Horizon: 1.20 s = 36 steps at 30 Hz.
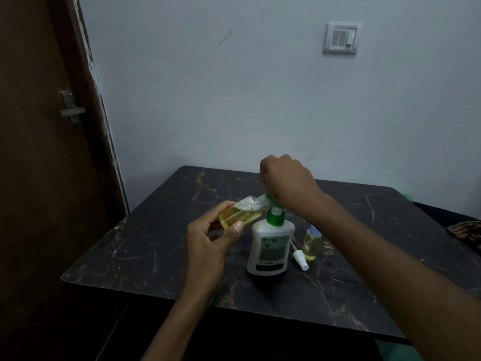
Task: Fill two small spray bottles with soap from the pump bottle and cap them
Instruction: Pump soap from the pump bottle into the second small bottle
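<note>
While the left hand (208, 246) grips a small spray bottle (240, 213) tilted nearly on its side, thumb along the near face and fingers curled behind it, the bottle's open mouth points right, up against the green spout of the pump bottle (270, 246). Yellow liquid fills most of that tilted bottle, with foam and bubbles gathered near its neck. The right hand (286, 183) sits on top of the pump head, knuckles up and fingers curled down over it; the pump top itself is mostly hidden beneath the palm, so only a sliver of green shows at the wrist. The pump bottle, white with a green collar and a green label, stands upright on the dark marble-patterned table (130, 256). Just to its right lies a white spray cap (300, 259) on its side, loose on the tabletop. Beside that, a second small bottle (311, 243) stands upright, filled with the same yellow liquid and bearing a bluish top. A pale wall rises behind the table, carrying a light switch (341, 37), and a brown door (39, 152) stands at the left.
</note>
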Each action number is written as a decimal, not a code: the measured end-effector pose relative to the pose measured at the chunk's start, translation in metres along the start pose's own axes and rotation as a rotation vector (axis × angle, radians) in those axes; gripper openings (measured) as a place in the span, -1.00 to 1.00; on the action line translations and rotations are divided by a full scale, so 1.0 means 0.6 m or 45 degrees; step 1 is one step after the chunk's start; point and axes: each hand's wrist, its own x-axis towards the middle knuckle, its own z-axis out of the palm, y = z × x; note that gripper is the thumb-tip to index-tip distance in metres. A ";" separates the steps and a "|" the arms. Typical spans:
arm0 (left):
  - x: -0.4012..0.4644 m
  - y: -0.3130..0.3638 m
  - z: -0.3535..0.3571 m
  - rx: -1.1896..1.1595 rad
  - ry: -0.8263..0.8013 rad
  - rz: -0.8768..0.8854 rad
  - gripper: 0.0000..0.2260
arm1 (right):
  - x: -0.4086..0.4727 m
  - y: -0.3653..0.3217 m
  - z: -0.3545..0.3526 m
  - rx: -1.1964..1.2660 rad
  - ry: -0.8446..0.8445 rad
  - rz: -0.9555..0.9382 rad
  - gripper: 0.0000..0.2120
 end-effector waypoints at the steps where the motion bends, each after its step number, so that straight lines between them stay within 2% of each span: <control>1: 0.000 -0.001 0.000 0.001 -0.001 0.001 -0.67 | -0.002 0.000 0.000 0.022 -0.019 0.009 -0.86; 36: 0.002 -0.013 0.002 0.016 0.024 -0.009 -0.68 | -0.012 0.000 -0.004 0.024 0.010 0.001 -0.81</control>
